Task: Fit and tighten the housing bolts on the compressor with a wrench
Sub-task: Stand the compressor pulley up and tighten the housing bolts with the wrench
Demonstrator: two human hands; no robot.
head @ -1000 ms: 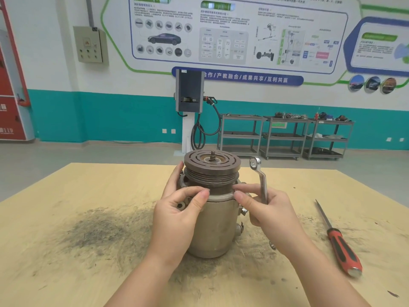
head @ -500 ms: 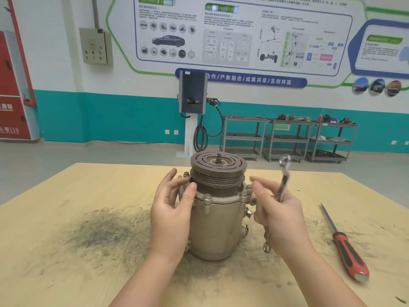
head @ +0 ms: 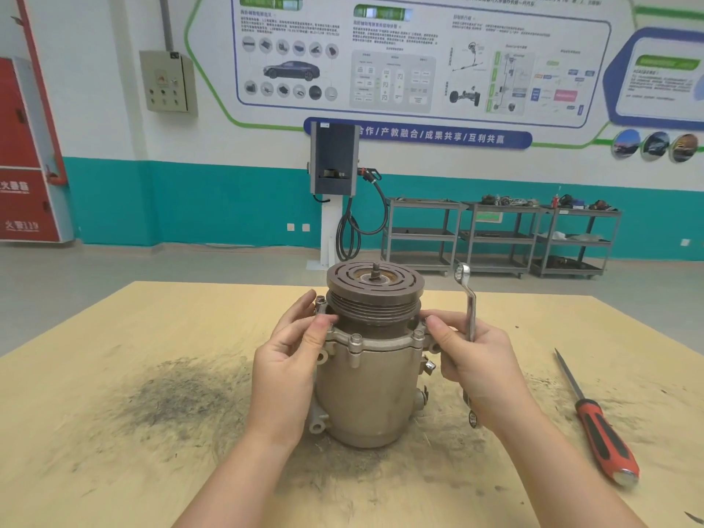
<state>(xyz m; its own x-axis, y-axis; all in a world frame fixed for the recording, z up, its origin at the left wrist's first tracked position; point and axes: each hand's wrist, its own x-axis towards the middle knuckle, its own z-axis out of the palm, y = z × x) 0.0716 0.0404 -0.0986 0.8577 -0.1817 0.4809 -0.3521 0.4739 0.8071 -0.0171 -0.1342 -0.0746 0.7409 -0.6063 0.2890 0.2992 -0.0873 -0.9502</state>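
A metal compressor (head: pixel 371 390) stands upright mid-table, its brown grooved pulley (head: pixel 375 289) on top. Bolts stick up from its flange; one bolt (head: pixel 356 339) faces me at the front. My left hand (head: pixel 287 369) is at the flange's left side, thumb and fingers pinching at a bolt there. My right hand (head: pixel 478 365) grips a silver ring wrench (head: pixel 469 299) that stands nearly upright, while its thumb and forefinger touch the flange's right side by another bolt (head: pixel 418 332).
A red-handled screwdriver (head: pixel 598 428) lies on the wooden table (head: pixel 114 375) to the right. Dark filings stain the table left of and around the compressor. Beyond the table are a charging post (head: pixel 333 192) and shelf carts (head: pixel 495 238).
My left hand moved up from the housing side to the left flange bolt. My right hand came back in against the flange, and the wrench swung more upright.
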